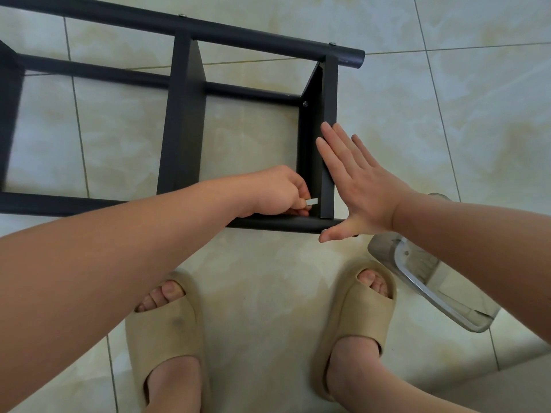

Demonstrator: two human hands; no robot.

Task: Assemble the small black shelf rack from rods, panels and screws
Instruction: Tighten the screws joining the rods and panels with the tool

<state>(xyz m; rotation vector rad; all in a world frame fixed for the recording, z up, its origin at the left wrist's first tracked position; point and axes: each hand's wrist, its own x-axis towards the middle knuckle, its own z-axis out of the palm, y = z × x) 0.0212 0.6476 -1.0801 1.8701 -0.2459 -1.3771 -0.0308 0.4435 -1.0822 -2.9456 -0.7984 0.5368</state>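
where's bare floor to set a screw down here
Bare floor lies between the slippers, and right of the end panel, beyond the right hand. The bay left of that panel is bare too, but boxed by rods. Crowded: the near corner, where the left hand pinches a tool, and beside the clear container.

Your left hand point(274, 192) is curling over the small silver tool point(311, 201), leaving only a short end showing and hiding whatever it is meeting low on the end panel point(329, 114). The black rack point(185, 114) is running off the frame's left edge. At lower right, your right forearm point(477, 234) is covering part of the clear container point(432, 281), and your right hand point(357, 186) is covering the near rod point(283, 225)'s tip.
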